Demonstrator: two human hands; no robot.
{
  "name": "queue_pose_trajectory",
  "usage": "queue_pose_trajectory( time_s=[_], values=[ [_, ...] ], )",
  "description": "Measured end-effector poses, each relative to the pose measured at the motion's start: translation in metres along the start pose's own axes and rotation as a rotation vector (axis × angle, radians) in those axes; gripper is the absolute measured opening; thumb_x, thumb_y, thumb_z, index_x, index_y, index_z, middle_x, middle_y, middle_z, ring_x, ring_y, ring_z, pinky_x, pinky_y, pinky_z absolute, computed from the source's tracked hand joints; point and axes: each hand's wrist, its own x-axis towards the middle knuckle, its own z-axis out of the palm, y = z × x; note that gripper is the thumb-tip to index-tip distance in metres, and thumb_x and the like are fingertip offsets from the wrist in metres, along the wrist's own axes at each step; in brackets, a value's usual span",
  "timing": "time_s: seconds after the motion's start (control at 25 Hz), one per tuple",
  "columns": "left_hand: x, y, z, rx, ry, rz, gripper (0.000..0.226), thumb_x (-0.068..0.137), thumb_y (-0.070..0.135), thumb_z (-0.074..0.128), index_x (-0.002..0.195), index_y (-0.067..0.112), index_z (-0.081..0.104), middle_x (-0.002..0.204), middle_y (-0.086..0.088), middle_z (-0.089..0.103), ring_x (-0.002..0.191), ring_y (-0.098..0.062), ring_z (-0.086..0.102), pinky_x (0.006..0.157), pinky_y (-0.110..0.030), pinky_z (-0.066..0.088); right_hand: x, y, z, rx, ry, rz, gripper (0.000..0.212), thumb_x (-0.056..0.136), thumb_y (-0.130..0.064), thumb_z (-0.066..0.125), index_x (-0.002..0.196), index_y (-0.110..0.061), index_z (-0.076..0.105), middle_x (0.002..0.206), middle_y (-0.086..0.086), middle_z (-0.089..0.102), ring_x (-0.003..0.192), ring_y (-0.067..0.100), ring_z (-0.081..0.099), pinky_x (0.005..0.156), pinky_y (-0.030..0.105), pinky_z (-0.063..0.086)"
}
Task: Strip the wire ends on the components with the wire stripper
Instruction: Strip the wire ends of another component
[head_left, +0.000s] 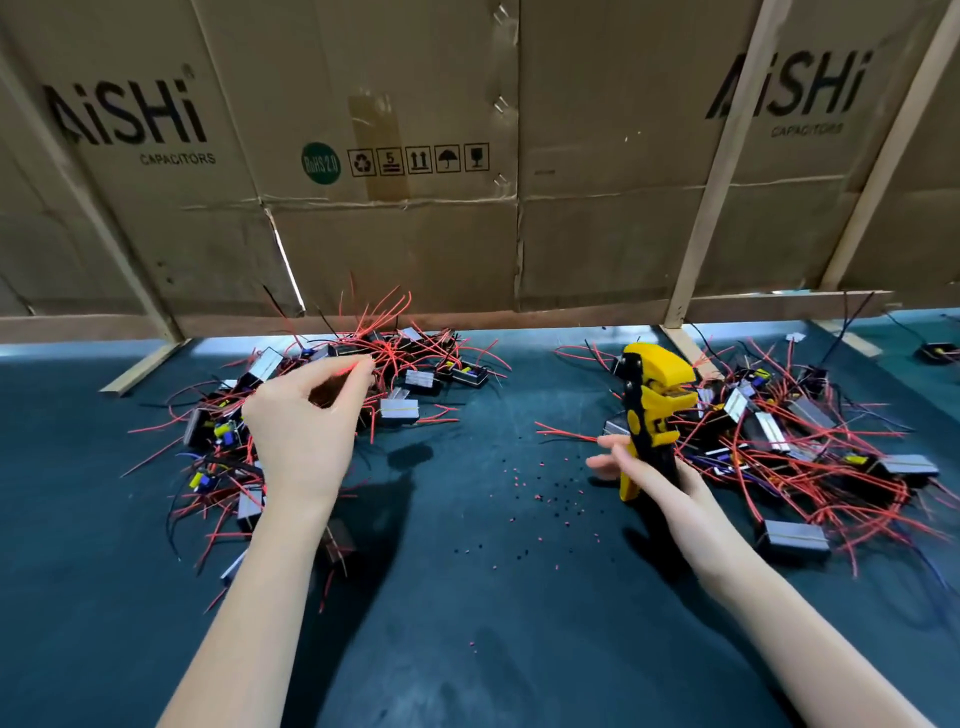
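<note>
A pile of small black components with red and black wires (405, 374) lies at the left of the dark mat. My left hand (301, 421) hovers over it, thumb and fingertips pinching red wires at the pile's top. A second pile of the same components (810, 441) lies at the right. My right hand (649, 473) grips the handles of the yellow and black wire stripper (654, 395), held upright with its jaws pointing up, at the left edge of the right pile. Blur hides what the left fingers pinch exactly.
Small red and black insulation bits (540, 493) are scattered on the dark mat (467, 597) between the piles. A wall of cardboard boxes (395, 156) on wooden slats (711, 171) closes the back. Another component (940, 352) sits far right.
</note>
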Motion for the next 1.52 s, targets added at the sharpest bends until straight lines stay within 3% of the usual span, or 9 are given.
queue_pose_trajectory(
  time_s=[0.2, 0.32, 0.4, 0.6, 0.8, 1.0, 1.2, 1.36, 1.52],
  values=[
    [-0.001, 0.015, 0.002, -0.498, -0.05, -0.141, 0.006, 0.085, 0.019, 0.075, 0.08, 0.02, 0.079, 0.072, 0.004, 0.075, 0.068, -0.007, 0.068, 0.072, -0.016, 0.052, 0.004, -0.002, -0.002, -0.029, 0.074, 0.008, 0.052, 0.069, -0.058, 0.06, 0.091, -0.013, 0.074, 0.109, 0.003, 0.072, 0.09, 0.015, 0.069, 0.092, 0.036, 0.045],
    [0.001, 0.011, -0.002, -0.427, -0.488, -0.13, 0.045, 0.087, 0.056, 0.056, 0.075, 0.02, 0.08, 0.064, -0.005, 0.072, 0.061, -0.015, 0.065, 0.065, -0.03, 0.054, 0.004, -0.001, -0.001, -0.049, 0.104, -0.012, 0.054, 0.068, -0.058, 0.059, 0.09, -0.011, 0.073, 0.105, 0.005, 0.073, 0.089, 0.018, 0.069, 0.091, 0.037, 0.047],
    [-0.001, 0.01, 0.0, -0.388, -0.72, -0.186, 0.07, 0.09, 0.067, 0.036, 0.073, 0.014, 0.079, 0.053, -0.006, 0.064, 0.05, -0.018, 0.057, 0.054, -0.026, 0.049, 0.004, 0.0, -0.001, -0.053, 0.124, -0.024, 0.055, 0.067, -0.057, 0.06, 0.092, -0.01, 0.072, 0.1, 0.004, 0.074, 0.089, 0.017, 0.068, 0.086, 0.032, 0.048],
    [-0.013, 0.003, 0.017, -0.041, -0.574, -0.06, 0.028, 0.09, 0.035, 0.068, 0.066, 0.021, 0.073, 0.049, 0.006, 0.058, 0.046, -0.004, 0.048, 0.055, -0.016, 0.041, 0.003, 0.002, 0.002, -0.039, 0.12, -0.003, 0.047, 0.072, -0.054, 0.063, 0.1, -0.017, 0.071, 0.091, -0.002, 0.075, 0.083, 0.004, 0.067, 0.08, 0.026, 0.044],
    [-0.025, -0.01, 0.02, 0.532, -0.818, -0.095, 0.037, 0.07, 0.05, 0.082, 0.074, 0.018, 0.063, 0.065, 0.007, 0.064, 0.065, -0.011, 0.059, 0.071, -0.032, 0.054, 0.004, 0.002, 0.001, -0.051, 0.117, -0.012, 0.047, 0.072, -0.055, 0.063, 0.099, -0.018, 0.072, 0.09, -0.003, 0.075, 0.083, 0.003, 0.067, 0.079, 0.024, 0.043],
    [-0.027, 0.001, 0.022, 0.322, -0.926, -0.007, 0.036, 0.066, 0.022, 0.088, 0.087, 0.017, 0.06, 0.08, 0.005, 0.062, 0.058, -0.003, 0.049, 0.063, -0.025, 0.045, 0.004, 0.001, 0.001, -0.059, 0.125, -0.023, 0.051, 0.071, -0.055, 0.06, 0.1, -0.015, 0.071, 0.091, -0.001, 0.075, 0.083, 0.005, 0.066, 0.076, 0.024, 0.045],
    [-0.048, 0.017, 0.041, 0.367, -0.862, 0.356, 0.041, 0.075, 0.006, 0.071, 0.108, 0.016, 0.048, 0.105, 0.005, 0.047, 0.088, -0.015, 0.048, 0.08, -0.036, 0.045, 0.004, -0.001, 0.001, -0.054, 0.133, -0.026, 0.052, 0.071, -0.054, 0.058, 0.098, -0.011, 0.071, 0.092, 0.001, 0.074, 0.081, 0.006, 0.066, 0.075, 0.024, 0.046],
    [-0.051, 0.012, 0.042, 0.407, -0.88, 0.23, 0.042, 0.082, 0.035, 0.073, 0.111, 0.02, 0.047, 0.107, 0.007, 0.047, 0.09, -0.016, 0.047, 0.083, -0.035, 0.044, 0.004, -0.002, 0.001, -0.038, 0.125, -0.013, 0.053, 0.071, -0.053, 0.059, 0.101, -0.011, 0.07, 0.093, 0.002, 0.074, 0.081, 0.004, 0.066, 0.075, 0.024, 0.046],
    [-0.049, 0.006, 0.041, 0.34, -0.857, 0.029, 0.038, 0.075, 0.025, 0.081, 0.103, 0.019, 0.056, 0.098, 0.004, 0.054, 0.081, -0.014, 0.049, 0.08, -0.031, 0.045, 0.004, 0.001, 0.001, -0.037, 0.118, -0.016, 0.053, 0.07, -0.055, 0.061, 0.101, -0.014, 0.071, 0.093, 0.001, 0.075, 0.091, 0.007, 0.065, 0.084, 0.025, 0.045]
  ],
)
